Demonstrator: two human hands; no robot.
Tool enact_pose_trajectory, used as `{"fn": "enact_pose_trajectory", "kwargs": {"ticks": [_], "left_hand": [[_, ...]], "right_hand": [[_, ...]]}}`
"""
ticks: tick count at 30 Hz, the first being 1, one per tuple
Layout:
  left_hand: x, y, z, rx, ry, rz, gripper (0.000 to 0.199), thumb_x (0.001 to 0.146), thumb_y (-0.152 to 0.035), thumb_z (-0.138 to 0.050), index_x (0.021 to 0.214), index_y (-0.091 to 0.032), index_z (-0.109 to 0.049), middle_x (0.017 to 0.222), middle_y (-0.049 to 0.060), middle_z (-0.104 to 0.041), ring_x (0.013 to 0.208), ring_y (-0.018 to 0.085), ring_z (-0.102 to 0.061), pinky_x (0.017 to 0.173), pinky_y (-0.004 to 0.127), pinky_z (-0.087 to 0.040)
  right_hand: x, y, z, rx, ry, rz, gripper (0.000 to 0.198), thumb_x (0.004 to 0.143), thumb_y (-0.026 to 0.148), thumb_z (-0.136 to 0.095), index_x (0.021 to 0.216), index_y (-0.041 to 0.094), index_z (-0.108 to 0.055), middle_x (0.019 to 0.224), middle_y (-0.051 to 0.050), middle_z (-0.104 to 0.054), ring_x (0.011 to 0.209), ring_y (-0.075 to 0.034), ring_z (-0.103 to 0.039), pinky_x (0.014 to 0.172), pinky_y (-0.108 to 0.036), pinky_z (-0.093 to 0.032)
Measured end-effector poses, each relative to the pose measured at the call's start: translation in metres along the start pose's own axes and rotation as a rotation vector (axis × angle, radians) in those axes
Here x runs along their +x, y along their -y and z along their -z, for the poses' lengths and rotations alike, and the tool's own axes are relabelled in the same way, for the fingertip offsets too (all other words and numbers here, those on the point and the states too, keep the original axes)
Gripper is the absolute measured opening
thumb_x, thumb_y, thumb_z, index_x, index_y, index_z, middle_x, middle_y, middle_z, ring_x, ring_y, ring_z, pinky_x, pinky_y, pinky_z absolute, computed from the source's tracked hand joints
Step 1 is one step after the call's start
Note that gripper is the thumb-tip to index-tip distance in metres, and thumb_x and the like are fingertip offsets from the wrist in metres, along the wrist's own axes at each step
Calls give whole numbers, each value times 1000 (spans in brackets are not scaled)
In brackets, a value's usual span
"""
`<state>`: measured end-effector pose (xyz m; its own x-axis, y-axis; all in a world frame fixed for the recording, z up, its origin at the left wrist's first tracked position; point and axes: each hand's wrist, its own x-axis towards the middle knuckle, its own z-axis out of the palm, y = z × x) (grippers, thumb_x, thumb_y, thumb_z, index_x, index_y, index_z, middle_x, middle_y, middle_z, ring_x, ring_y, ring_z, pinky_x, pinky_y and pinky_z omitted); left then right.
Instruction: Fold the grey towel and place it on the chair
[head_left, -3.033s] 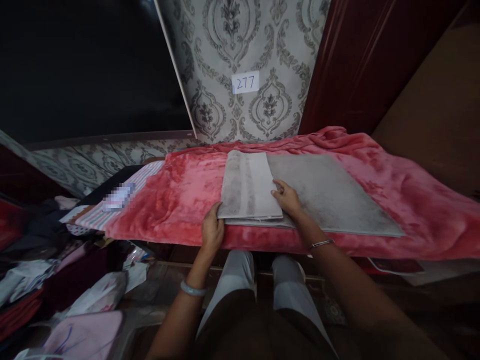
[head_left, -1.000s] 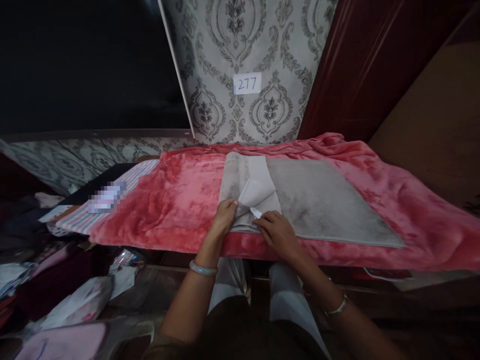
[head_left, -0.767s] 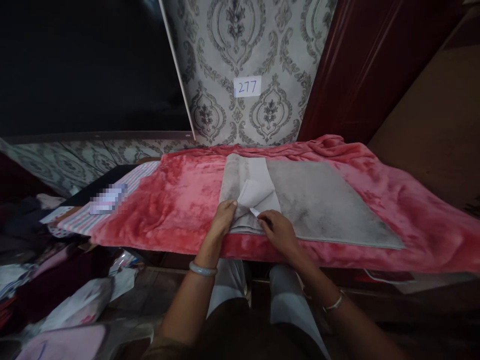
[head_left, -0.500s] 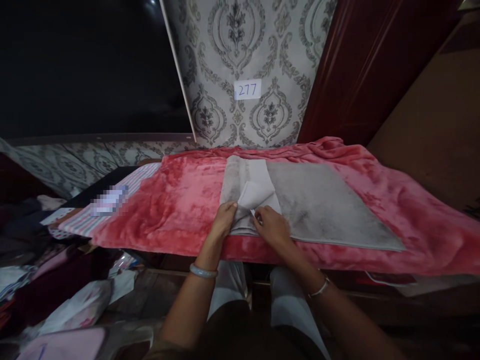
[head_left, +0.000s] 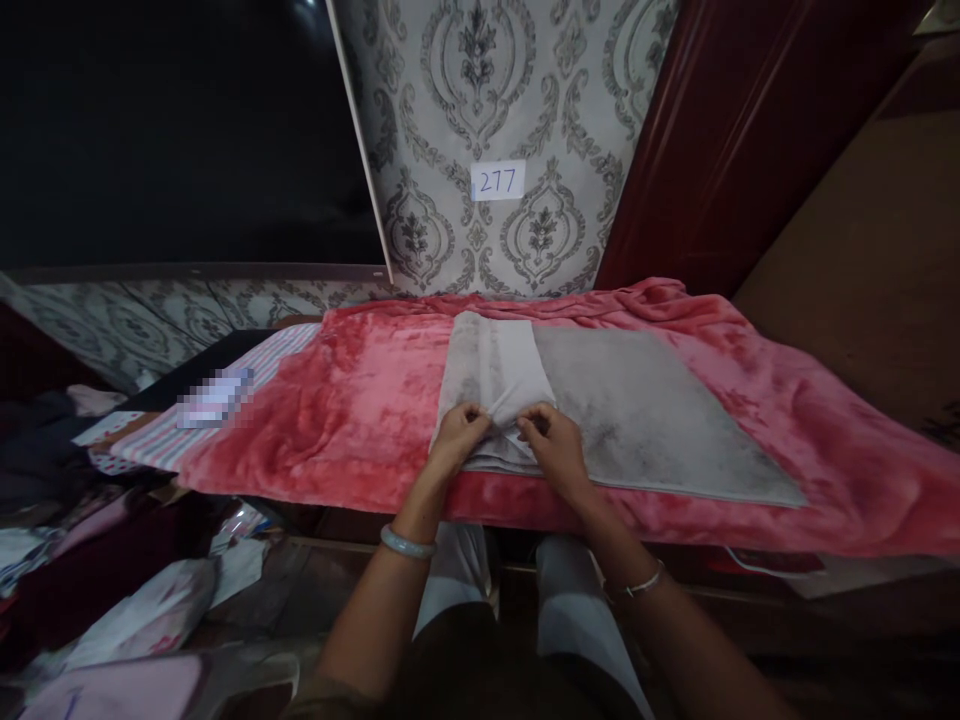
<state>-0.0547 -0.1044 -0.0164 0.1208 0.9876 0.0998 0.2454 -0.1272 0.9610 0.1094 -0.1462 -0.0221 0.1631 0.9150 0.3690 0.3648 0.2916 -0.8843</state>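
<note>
Over the broad red blanket, the grey cloth lies centre to right, doubled at its left; left hand and right hand pinch its near flap — both grips narrow — so an uneven tug could crease or skew it.

Part of the cloth is covered by the left hand and the right hand; whether anything is pinched by the latter cannot be made out. The item on the sheet is blurred. The screen is cut off at left and top, the blanket at right.
</note>
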Motion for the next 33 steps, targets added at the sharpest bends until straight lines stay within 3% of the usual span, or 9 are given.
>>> {"fn": "enact_pose_trajectory", "kwargs": {"ticks": [4,7,10,13,16,19,24,33], "left_hand": [[5,-14,-2,321,65,-152,12,69,-27,-71,74,-18,-65,71,-1,-60,75,16,-53,69,26,-40],[13,-19,-4,362,142,-136,7,76,-21,-61,72,-17,-66,66,-1,-58,70,16,-52,66,26,-38],[17,-13,-5,282,161,-66,17,81,-23,-54,69,-15,-65,61,-2,-55,64,14,-50,60,24,-36],[15,-4,-4,179,192,-100,18,80,-26,-57,77,-14,-68,68,-1,-62,67,15,-53,61,23,-39],[10,0,-3,188,247,-154,16,74,-22,-61,85,-15,-71,73,-1,-66,70,15,-56,63,23,-41],[7,-1,-4,290,192,-133,10,74,-18,-60,78,-16,-69,64,-3,-60,65,14,-52,61,24,-39],[9,-2,-9,418,49,-113,7,75,-14,-61,69,-18,-62,57,-5,-49,60,14,-45,62,26,-34],[8,-3,-13,484,5,-86,11,77,-12,-61,69,-18,-61,58,-3,-50,63,16,-48,64,27,-35]], "right_hand": [[11,7,7,-118,156,16,7,77,21,-56,70,23,-57,57,3,-60,56,-16,-57,59,-27,-40],[19,15,10,-148,155,47,9,75,18,-56,68,23,-55,56,3,-60,58,-15,-57,61,-26,-41],[25,18,3,83,170,-99,5,78,26,-53,73,23,-53,58,3,-61,53,-14,-57,55,-25,-43],[26,12,-11,413,187,-300,21,75,42,-58,75,24,-48,63,3,-62,49,-12,-55,48,-23,-42],[21,3,-19,554,117,-350,36,65,53,-66,72,23,-47,58,5,-57,45,-10,-49,42,-20,-35],[16,-3,-20,579,63,-351,39,60,55,-69,67,23,-46,51,7,-49,42,-7,-39,40,-19,-28],[11,-5,-18,588,106,-347,40,62,54,-69,64,24,-44,50,8,-44,43,-6,-34,40,-19,-24],[9,-6,-15,605,131,-374,42,60,55,-73,66,23,-45,50,9,-43,43,-6,-33,41,-19,-23]]}}
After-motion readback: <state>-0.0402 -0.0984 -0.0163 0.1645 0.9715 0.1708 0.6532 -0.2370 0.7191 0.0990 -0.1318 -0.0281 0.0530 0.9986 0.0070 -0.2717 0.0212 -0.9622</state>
